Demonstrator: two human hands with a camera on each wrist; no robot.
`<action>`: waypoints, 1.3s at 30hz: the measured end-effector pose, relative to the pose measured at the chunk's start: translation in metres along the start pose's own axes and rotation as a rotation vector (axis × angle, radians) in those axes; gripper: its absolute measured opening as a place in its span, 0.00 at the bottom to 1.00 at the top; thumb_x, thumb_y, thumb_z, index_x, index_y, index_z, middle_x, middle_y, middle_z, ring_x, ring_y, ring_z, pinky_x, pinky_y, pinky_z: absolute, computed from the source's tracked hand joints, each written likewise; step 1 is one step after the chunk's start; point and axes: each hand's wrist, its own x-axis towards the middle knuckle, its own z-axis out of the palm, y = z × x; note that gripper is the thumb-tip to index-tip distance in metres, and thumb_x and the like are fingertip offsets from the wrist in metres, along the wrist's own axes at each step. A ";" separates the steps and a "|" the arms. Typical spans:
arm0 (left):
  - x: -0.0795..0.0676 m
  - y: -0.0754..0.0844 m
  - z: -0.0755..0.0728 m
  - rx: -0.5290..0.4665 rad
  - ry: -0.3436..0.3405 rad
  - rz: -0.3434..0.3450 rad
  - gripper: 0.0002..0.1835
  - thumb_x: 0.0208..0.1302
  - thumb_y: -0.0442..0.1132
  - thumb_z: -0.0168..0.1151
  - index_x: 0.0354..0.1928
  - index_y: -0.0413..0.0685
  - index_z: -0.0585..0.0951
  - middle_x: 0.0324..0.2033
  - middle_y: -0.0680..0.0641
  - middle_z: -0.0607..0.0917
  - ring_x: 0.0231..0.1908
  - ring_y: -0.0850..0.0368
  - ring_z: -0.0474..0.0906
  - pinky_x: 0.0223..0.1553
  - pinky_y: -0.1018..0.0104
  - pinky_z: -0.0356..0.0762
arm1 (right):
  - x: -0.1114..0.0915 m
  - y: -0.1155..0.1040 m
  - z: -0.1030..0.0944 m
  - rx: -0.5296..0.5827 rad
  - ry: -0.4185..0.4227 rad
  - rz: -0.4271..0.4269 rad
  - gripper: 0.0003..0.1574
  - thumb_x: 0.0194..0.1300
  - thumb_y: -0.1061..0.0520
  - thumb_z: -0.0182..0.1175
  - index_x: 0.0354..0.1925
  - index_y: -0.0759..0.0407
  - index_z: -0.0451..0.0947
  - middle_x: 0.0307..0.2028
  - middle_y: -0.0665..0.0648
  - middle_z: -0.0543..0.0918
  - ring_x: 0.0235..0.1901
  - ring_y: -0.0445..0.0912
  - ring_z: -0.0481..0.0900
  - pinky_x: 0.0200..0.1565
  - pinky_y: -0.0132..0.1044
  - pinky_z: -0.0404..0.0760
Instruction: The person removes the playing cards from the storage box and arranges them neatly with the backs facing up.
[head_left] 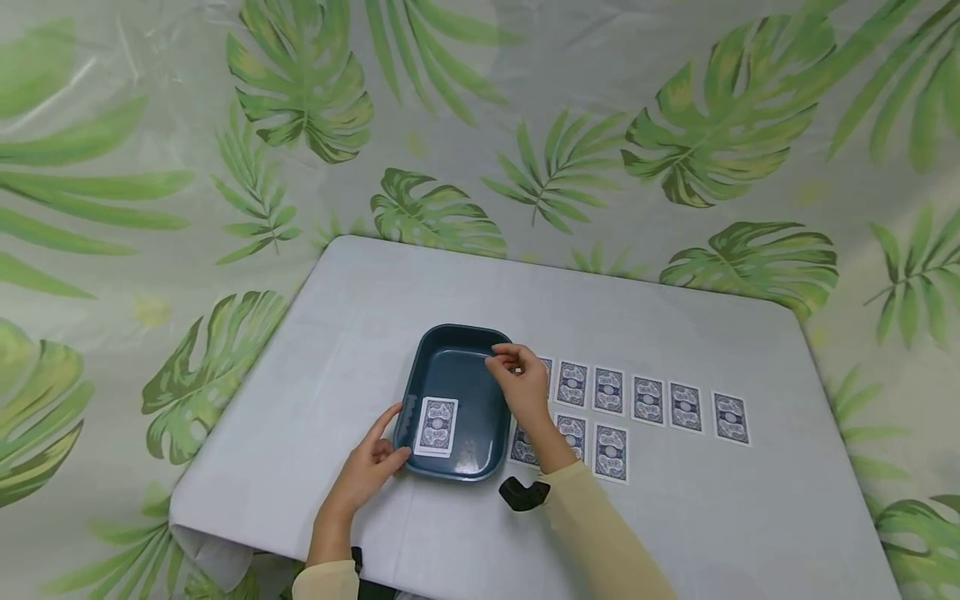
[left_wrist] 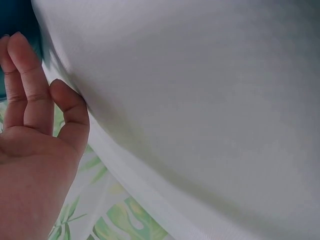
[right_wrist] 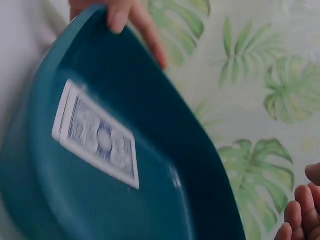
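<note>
A dark teal tray (head_left: 468, 475) stands on the table, and a small stack of blue-and-white playing cards (head_left: 437, 427) lies face down inside it at the near left. My left hand (head_left: 367, 467) grips the tray's left rim near the front corner. In the right wrist view its thumb (right_wrist: 118, 21) laps over the rim, with fingers outside. Above the tray's right rim hovers my right hand (head_left: 525, 387), fingers loosely bent, with no card visible in it. Beside the tray, two rows of face-down cards (head_left: 608, 391) spread rightward; my right hand and forearm partly cover the nearest ones.
A white cloth covers the table (head_left: 375, 308). Leaf-patterned sheeting (head_left: 435, 208) hangs behind and around it. A black wrist device (head_left: 523, 494) sits by the right sleeve (head_left: 600, 533). The far row of cards reaches further right than the near row.
</note>
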 end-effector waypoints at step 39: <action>-0.008 0.019 -0.005 -0.022 -0.021 -0.013 0.38 0.64 0.33 0.62 0.74 0.55 0.61 0.20 0.47 0.76 0.20 0.59 0.68 0.27 0.67 0.67 | -0.011 0.062 0.067 -0.692 -0.374 0.250 0.40 0.33 0.57 0.84 0.47 0.58 0.77 0.45 0.62 0.70 0.50 0.57 0.68 0.52 0.51 0.71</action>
